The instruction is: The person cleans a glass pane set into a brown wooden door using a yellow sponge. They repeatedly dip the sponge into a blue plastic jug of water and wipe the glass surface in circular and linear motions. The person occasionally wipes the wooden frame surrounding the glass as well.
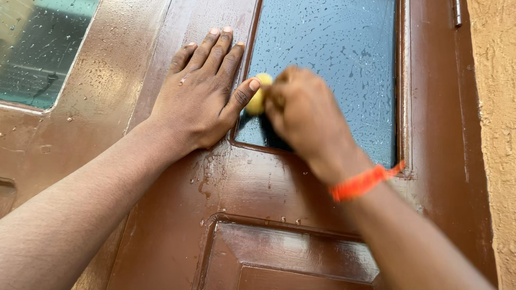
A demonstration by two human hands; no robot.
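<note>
Both hands up for me: left hand (201,94) spread flat on the glossy brown door (172,215), right hand (306,115) fisted around a yellow sponge (257,99) against wet glass (344,64).

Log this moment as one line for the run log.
left hand flat on brown door | right hand holds yellow sponge against wet glass pane

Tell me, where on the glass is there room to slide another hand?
Free: the glass pane above the right hand, out to its right frame edge. Crowded: the lower-left corner, where the left hand and the yellow sponge meet.
</note>
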